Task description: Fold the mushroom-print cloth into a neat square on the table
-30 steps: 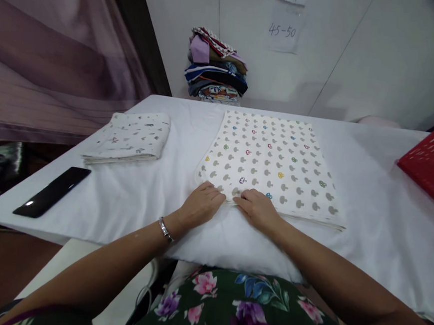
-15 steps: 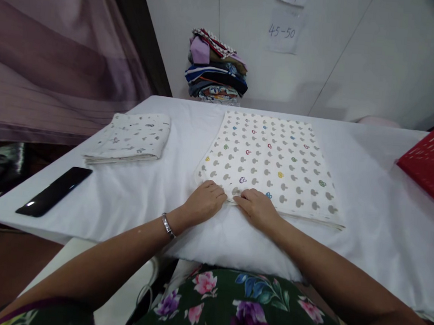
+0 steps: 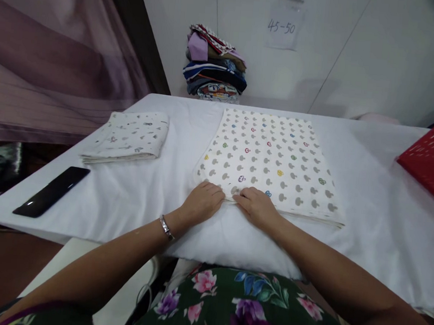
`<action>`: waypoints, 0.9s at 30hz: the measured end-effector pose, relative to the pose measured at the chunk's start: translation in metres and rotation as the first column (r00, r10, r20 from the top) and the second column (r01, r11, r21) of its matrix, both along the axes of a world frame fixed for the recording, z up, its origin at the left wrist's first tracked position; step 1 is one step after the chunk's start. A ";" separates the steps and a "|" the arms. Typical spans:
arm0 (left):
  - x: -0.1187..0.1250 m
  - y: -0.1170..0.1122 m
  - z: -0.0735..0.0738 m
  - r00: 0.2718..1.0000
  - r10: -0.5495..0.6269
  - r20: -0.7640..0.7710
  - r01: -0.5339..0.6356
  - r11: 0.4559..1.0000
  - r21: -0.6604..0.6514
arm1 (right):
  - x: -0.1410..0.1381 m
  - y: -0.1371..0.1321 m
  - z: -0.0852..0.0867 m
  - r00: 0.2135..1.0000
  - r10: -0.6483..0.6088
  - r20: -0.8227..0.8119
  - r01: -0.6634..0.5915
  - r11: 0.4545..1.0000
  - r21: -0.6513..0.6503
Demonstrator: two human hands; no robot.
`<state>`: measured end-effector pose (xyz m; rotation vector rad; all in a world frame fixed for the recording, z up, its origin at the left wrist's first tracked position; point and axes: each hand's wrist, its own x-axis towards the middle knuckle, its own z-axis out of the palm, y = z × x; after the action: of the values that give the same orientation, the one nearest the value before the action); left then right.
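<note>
A cream cloth printed with grey and coloured mushrooms lies folded flat in the middle of the white-covered table. My left hand and my right hand rest side by side on its near edge, fingers curled and pinching the hem between them. A metal bracelet sits on my left wrist.
A smaller folded printed cloth lies at the left, with a black phone nearer the table's left edge. A stack of folded clothes stands against the back wall. A red basket sits at the right.
</note>
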<state>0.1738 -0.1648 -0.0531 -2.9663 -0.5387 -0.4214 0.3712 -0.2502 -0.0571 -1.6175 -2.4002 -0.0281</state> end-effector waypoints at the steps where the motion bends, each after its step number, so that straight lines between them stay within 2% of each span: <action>1: 0.001 0.000 0.000 1.000 0.009 0.008 -0.009 1.000 -0.002 | 0.000 0.000 0.000 1.000 0.001 -0.006 -0.001 1.000 0.001; 6: 0.001 -0.002 0.001 0.997 0.038 0.070 -0.034 0.997 -0.064 | 0.001 0.000 -0.002 1.000 0.002 -0.022 -0.002 1.000 0.000; 12: 0.001 0.001 0.003 1.000 -0.006 0.024 0.010 0.990 -0.142 | 0.001 0.001 -0.002 0.999 0.012 -0.031 -0.012 1.000 0.001; 18: -0.001 0.002 0.004 0.998 -0.055 -0.019 0.051 0.988 -0.144 | 0.001 0.001 -0.003 0.999 0.004 -0.047 -0.004 1.000 0.000; 27: -0.001 0.002 0.008 1.000 -0.009 -0.020 0.007 0.993 -0.116 | 0.002 0.001 -0.006 1.000 0.008 -0.029 -0.008 1.000 0.013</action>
<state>0.1730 -0.1628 -0.0454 -3.0812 -0.5681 -0.3718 0.3736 -0.2492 -0.0629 -1.5918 -2.3799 -0.0191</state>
